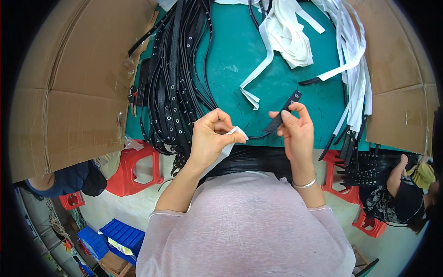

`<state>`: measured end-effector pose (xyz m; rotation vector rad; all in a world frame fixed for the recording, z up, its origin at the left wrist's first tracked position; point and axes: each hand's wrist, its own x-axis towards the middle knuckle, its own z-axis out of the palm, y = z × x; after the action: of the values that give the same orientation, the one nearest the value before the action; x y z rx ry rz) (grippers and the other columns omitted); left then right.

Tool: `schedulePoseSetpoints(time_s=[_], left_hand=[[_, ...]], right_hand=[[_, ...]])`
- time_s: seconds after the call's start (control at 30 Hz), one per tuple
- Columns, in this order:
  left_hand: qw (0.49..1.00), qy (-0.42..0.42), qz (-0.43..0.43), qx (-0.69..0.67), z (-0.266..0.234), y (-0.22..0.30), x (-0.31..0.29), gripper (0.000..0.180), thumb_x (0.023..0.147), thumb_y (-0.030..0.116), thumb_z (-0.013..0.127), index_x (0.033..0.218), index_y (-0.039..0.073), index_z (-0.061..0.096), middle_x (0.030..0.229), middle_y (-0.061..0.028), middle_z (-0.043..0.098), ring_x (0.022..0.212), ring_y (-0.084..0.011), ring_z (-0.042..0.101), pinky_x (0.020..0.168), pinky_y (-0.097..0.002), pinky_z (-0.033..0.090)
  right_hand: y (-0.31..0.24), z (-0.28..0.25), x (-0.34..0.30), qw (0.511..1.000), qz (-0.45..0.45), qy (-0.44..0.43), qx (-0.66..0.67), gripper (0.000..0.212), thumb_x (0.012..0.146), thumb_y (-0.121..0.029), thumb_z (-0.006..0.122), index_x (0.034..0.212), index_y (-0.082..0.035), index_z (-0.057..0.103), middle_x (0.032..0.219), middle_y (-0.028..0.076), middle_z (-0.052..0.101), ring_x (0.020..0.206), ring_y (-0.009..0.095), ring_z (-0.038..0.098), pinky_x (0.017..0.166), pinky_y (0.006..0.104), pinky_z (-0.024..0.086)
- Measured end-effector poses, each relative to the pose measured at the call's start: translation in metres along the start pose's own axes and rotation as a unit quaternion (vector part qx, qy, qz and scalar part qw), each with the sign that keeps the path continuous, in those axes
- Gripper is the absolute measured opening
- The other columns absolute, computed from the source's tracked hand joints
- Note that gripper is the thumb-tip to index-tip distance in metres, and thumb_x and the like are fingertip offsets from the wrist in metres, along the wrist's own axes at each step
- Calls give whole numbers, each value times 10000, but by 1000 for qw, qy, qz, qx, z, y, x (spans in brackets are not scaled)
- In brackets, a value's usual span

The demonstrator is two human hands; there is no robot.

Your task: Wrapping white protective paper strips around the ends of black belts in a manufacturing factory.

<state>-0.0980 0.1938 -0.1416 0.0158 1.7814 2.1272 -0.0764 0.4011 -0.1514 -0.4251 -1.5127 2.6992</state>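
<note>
Over the near edge of the green table [226,78], my left hand [207,141] pinches a white strip [238,133] between thumb and fingers. Part of this strip hangs down below the hand. My right hand [299,131] grips a black belt [276,123] near its end, where metal eyelets show. The belt tilts up to the right, apart from the white strip; where the rest of it runs I cannot tell. Left of my left hand lies a thick bundle of black eyelet belts [173,92]. Beyond my right hand is a heap of white strips [288,41].
White-wrapped belts [354,87] with black ends hang over the table's right front edge. Cardboard walls [87,87] flank both sides. Red stools [134,168] and blue crates [122,235] stand on the floor. One person sits at the left, another [397,198] at the right.
</note>
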Motion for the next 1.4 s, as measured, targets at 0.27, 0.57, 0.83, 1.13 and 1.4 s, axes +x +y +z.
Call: schedulePoseSetpoints(time_s=[0.27,0.57,0.83,1.13,1.4], left_hand=[[1000,-4,-17,-4,-1,3,-8,368,668,-59,759,722,76,421,707,-121,659,675,-149,664,588,-231,530],[998,-51,-48,6,-7,2,-9,405,640,-24,797,719,83,415,685,-61,637,689,-129,659,613,-220,528],[994,-95,-47,11,-11,-1,-11,323,668,-29,765,776,62,475,699,-39,638,645,-56,585,572,-190,440],[982,-70,-101,-144,-21,-7,-19,172,767,139,729,800,34,597,736,9,601,678,-44,531,675,-188,437],[999,-31,0,-5,-19,-1,-26,128,754,92,727,751,-6,644,802,-40,574,729,-92,528,695,-218,430]], right_hand=[[-11,40,-14,961,-157,-101,-203,219,873,33,546,904,-57,349,873,164,651,810,180,659,588,206,535],[-12,41,-11,927,-181,-156,-290,215,868,47,548,864,-48,356,787,117,618,841,179,663,579,193,526],[-14,45,-14,893,-206,-182,-355,222,855,54,567,838,-33,363,766,114,622,837,179,666,570,184,496],[8,50,-19,916,-159,-185,-318,273,828,39,610,763,-44,358,711,32,514,938,240,651,677,261,515],[22,52,-24,960,-114,-146,-209,269,833,26,595,832,-55,337,978,200,626,926,230,640,703,280,525]])
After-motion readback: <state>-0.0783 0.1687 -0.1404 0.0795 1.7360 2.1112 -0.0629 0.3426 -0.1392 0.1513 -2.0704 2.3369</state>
